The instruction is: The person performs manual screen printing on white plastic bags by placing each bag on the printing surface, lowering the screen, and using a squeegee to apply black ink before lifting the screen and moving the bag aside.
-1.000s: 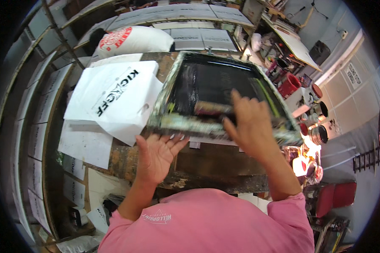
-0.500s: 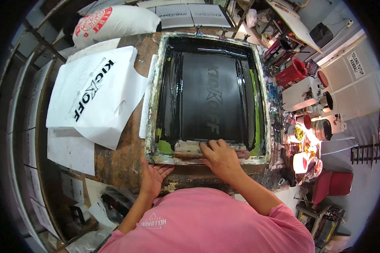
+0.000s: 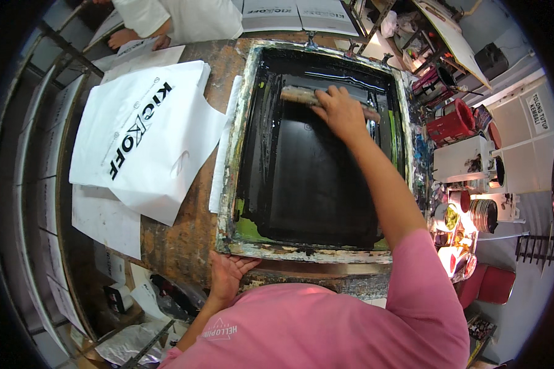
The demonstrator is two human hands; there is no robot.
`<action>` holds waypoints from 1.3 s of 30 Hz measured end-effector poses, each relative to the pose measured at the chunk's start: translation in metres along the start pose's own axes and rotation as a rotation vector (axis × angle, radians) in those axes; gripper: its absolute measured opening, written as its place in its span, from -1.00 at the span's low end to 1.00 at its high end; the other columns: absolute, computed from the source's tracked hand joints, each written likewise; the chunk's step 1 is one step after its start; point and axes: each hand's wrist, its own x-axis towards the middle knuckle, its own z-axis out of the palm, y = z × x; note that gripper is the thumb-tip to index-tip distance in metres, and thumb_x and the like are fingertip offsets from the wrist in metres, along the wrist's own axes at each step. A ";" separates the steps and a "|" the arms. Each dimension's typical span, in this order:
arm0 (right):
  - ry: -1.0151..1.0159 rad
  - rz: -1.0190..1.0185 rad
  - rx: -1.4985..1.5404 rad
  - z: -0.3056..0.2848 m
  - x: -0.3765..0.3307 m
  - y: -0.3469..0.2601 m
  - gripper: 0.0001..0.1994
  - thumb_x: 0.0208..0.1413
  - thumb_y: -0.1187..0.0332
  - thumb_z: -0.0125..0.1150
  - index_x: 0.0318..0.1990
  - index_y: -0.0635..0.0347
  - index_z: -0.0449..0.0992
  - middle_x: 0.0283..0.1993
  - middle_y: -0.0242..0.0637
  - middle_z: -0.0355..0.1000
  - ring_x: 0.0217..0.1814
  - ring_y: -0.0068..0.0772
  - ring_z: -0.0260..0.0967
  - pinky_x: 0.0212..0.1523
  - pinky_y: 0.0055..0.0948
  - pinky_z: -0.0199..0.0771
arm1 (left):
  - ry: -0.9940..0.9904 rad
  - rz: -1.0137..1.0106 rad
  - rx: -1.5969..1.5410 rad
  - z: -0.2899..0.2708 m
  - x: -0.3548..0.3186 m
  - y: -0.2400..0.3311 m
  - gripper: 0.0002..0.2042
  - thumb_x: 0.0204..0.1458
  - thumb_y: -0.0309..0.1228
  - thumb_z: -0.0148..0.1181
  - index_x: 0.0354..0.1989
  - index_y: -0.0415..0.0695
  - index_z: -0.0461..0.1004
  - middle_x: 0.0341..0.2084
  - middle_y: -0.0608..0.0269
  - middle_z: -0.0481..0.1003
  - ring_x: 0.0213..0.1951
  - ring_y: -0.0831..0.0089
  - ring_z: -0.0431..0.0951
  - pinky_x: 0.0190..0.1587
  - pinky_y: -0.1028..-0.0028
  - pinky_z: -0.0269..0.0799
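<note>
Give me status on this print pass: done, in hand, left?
Done: a printed white bag lies left of the frame. In hand: right hand holds the squeegee at the far end of the inked screen; left hand steadies the frame's near edge. Left: lifting the frame; it lies flat.

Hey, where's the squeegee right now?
In the head view, the squeegee lies across the far end of the printing screen frame, gripped by the right hand.
</note>
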 end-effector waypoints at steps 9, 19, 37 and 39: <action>-0.409 -0.009 0.250 -0.083 -0.035 -0.024 -0.63 0.25 0.00 0.18 -0.21 0.17 0.57 -0.26 0.02 0.54 -0.13 0.16 0.51 -0.11 0.03 0.48 | -0.026 0.022 -0.087 0.000 0.004 -0.002 -0.02 0.23 0.45 -0.40 0.39 -0.34 0.09 0.18 -0.25 0.40 0.18 -0.04 0.49 0.29 -0.03 0.39; -0.328 0.123 0.259 -0.188 -0.207 -0.167 -0.66 0.15 0.12 0.32 -0.01 0.07 0.52 -0.16 -0.19 0.41 0.00 -0.07 0.44 0.00 -0.01 0.50 | -0.143 0.138 -0.066 0.002 -0.008 0.008 -0.06 0.21 0.44 -0.31 0.25 -0.36 0.22 0.09 -0.27 0.46 0.14 -0.07 0.53 0.28 -0.01 0.40; 0.432 -0.036 -0.143 -0.318 -0.046 -0.130 -0.66 0.13 0.05 0.24 -0.26 0.18 0.59 -0.39 -0.13 0.50 -0.30 -0.02 0.47 -0.14 -0.08 0.28 | 0.333 0.712 2.024 0.037 0.047 0.027 -0.06 0.15 0.42 -0.13 0.55 -0.02 0.04 0.49 -0.37 -0.08 0.53 -0.31 -0.27 0.34 -0.49 -0.62; 0.464 -0.072 -0.170 -0.323 -0.036 -0.124 -0.64 0.19 0.05 0.19 -0.16 0.20 0.61 -0.32 -0.06 0.54 -0.26 0.05 0.48 -0.15 -0.10 0.34 | 0.322 0.712 2.059 0.037 0.051 0.016 0.03 0.11 0.49 -0.20 0.54 -0.11 0.04 0.50 -0.32 -0.06 0.54 -0.26 -0.31 0.34 -0.47 -0.71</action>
